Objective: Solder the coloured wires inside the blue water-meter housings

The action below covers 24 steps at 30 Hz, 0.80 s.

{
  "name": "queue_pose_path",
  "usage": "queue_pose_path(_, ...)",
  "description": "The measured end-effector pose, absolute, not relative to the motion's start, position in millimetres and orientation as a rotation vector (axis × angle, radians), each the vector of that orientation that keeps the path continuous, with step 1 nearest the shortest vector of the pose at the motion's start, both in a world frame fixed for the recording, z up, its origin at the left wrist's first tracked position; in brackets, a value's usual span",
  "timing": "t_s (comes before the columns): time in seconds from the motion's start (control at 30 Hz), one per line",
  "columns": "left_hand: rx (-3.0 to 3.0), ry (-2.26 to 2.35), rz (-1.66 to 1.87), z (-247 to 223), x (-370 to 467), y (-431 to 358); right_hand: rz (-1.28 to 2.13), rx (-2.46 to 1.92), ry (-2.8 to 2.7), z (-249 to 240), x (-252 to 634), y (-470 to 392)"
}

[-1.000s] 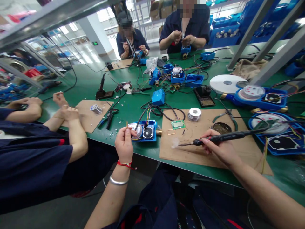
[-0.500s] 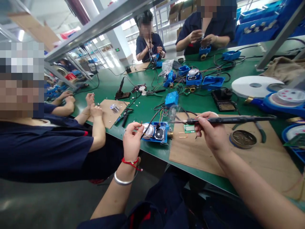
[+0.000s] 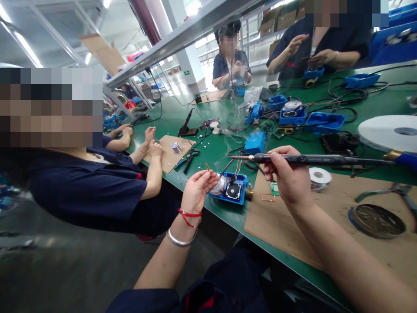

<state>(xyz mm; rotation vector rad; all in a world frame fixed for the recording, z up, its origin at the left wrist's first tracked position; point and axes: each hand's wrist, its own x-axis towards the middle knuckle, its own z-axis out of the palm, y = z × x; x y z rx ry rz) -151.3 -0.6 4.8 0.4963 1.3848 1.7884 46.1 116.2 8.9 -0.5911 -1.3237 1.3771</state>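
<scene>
My left hand (image 3: 197, 187) pinches a black cable (image 3: 226, 167); a thin yellowish wire end (image 3: 207, 166) sticks up above the fingertips. In my right hand (image 3: 289, 178) lies a soldering iron (image 3: 325, 160), held level with its tip pointing left, apart from the wire end. Faint smoke drifts near the tip. Below and between the hands, an open blue meter housing (image 3: 243, 200) sits at the table edge, with a round dial, a black round part and coloured wires inside. Partly behind my right hand are a green circuit board (image 3: 274, 188) and a copper wire loop (image 3: 268, 198).
A brown board (image 3: 293, 230) carries a solder roll (image 3: 320, 179), a round tin (image 3: 378, 221) and pliers (image 3: 381, 190). A white reel (image 3: 384, 134) stands right. Blue housings (image 3: 292, 114) and cables lie behind. A co-worker sits close at left (image 3: 107, 191); two others work across the table.
The view has swung left, so the table things appear farther right. My left hand has turned, with the wire end now showing above its fingers. The iron stays in my right hand.
</scene>
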Motion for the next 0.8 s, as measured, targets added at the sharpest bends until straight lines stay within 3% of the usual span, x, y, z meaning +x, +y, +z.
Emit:
queue_pose_path(0.5, 0.942, 1.732, 1.737, -7, -144, 2, 1.389, -0.51, -1.199, 3, 60, 125)
queue_pose_path(0.8, 0.699, 1.574, 1.798, -5, -147, -3, 1.363, -0.514, -1.184, 6, 63, 127)
